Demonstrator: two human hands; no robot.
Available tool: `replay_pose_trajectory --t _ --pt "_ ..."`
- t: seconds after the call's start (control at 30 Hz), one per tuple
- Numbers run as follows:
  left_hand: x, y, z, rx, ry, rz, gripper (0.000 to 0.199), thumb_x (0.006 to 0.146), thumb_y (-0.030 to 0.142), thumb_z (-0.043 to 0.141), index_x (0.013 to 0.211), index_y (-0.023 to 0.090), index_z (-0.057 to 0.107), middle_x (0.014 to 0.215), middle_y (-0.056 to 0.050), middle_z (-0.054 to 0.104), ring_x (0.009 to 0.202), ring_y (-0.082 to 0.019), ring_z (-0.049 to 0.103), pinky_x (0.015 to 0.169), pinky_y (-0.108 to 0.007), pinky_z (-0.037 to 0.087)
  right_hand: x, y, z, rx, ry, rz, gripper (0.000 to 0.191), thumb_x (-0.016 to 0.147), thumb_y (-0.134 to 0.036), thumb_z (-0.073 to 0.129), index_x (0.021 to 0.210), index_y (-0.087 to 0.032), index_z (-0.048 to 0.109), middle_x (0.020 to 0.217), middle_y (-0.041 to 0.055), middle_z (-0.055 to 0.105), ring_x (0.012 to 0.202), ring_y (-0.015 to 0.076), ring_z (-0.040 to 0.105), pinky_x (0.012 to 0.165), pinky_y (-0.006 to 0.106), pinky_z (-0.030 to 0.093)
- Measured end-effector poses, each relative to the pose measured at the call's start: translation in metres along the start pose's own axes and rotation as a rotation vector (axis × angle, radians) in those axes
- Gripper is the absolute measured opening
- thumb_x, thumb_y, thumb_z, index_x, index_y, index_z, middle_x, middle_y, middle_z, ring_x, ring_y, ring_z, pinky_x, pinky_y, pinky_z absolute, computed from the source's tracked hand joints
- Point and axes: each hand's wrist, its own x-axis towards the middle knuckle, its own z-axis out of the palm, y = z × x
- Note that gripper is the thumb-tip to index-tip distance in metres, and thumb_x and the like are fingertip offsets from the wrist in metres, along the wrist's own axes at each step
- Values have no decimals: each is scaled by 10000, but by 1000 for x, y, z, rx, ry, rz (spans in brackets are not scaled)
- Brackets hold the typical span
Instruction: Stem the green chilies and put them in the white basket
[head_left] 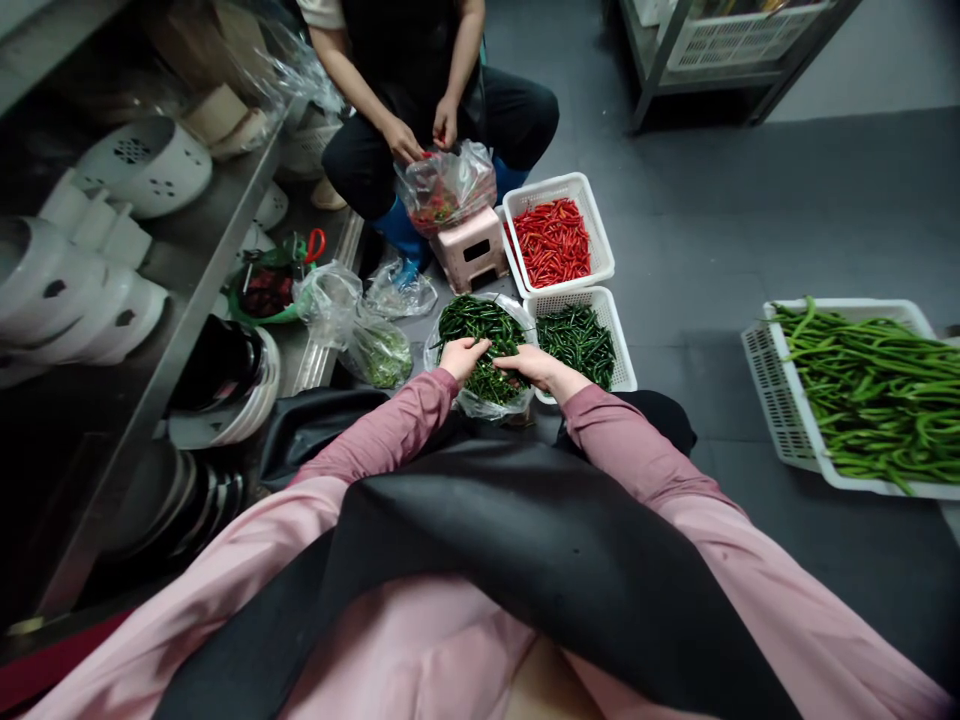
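Both my hands are over a plastic-lined container (pixel 429 350) heaped with thin dark green chili peppers (pixel 480 316). My left hand (pixel 460 360) is closed in a pinch on a green chili pepper at the heap's middle. Facing it, my right hand (pixel 531 366) has thumb and fingers drawn together on a green chili pepper; the fingertips are small and partly hidden among the peppers. Just right of the container, a white basket (pixel 627 360) holds more dark green chilies (pixel 576 342). Behind that, another white basket (pixel 604 255) contains red chilies (pixel 551 243).
Opposite me a seated person (pixel 405 130) handles red peppers over a plastic bag (pixel 450 185) on a pink stool (pixel 471 245). Far right, long green peppers (pixel 885 395) fill a white crate (pixel 795 410). A metal shelf (pixel 225 240) with bowls runs along the left.
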Motion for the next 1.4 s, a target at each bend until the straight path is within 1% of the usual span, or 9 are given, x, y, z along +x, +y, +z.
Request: replay_pose_trajectory --t 0.13,0.2,0.37,0.57,0.77,1.0,1.1,1.23,1.4 --pt "9 -9 -4 510 128 249 303 820 394 509 815 159 700 793 -66 666 779 -170 587 680 -243 409 -3 -4 1 -40 23 83 152 721 -175 650 623 -135 541 487 -21 525 366 69 394 350 208 302" --pt "14 -15 -7 617 108 206 309 834 377 493 915 164 702 917 -94 685 885 -188 607 755 -248 419 -4 -5 0 -54 69 134 129 726 -146 630 638 -133 537 497 -7 541 366 79 417 344 212 319" --pt "16 -21 -9 671 -95 -59 434 726 334 635 1059 56 646 960 -155 683 871 -226 635 747 -275 460 -3 -6 -12 -12 278 77 174 738 -86 594 622 -155 485 503 -8 540 363 76 420 342 206 331" --pt "-12 15 13 705 -247 231 336 780 137 469 1075 73 617 1052 -151 661 977 -228 614 840 -289 455 3 3 -12 141 208 5 119 725 -147 642 661 -145 542 535 -15 542 422 86 449 398 224 384" --pt "-14 31 11 729 -287 422 445 809 160 484 1244 73 498 1122 -145 631 1021 -204 594 887 -281 434 11 4 -12 282 382 -154 155 620 -163 701 721 -153 583 628 -10 596 553 116 521 533 259 458" --pt "-7 17 2 561 -198 255 244 793 319 524 726 132 666 649 -33 624 626 -135 546 639 -245 434 8 -5 -20 128 512 -311 242 617 -279 692 789 -137 598 698 3 609 623 133 538 625 296 465" --pt "-7 11 6 382 -260 151 268 795 339 516 689 128 643 528 11 526 493 -93 435 517 -220 372 3 -7 -19 -76 515 -421 220 668 -282 650 831 -139 616 770 28 631 729 164 570 739 322 463" --pt "0 10 13 369 -181 132 263 756 352 599 626 125 623 484 27 469 478 -84 382 505 -223 339 -6 -6 -13 -436 622 -547 214 714 -222 596 915 -164 636 945 71 637 938 208 563 896 339 409" --pt "8 11 18 273 -196 -40 348 834 407 513 704 116 652 474 14 467 418 -82 371 486 -239 348 -11 -3 -14 -514 690 -607 274 734 -186 563 1001 -175 621 1062 91 615 1029 209 540 926 311 392"
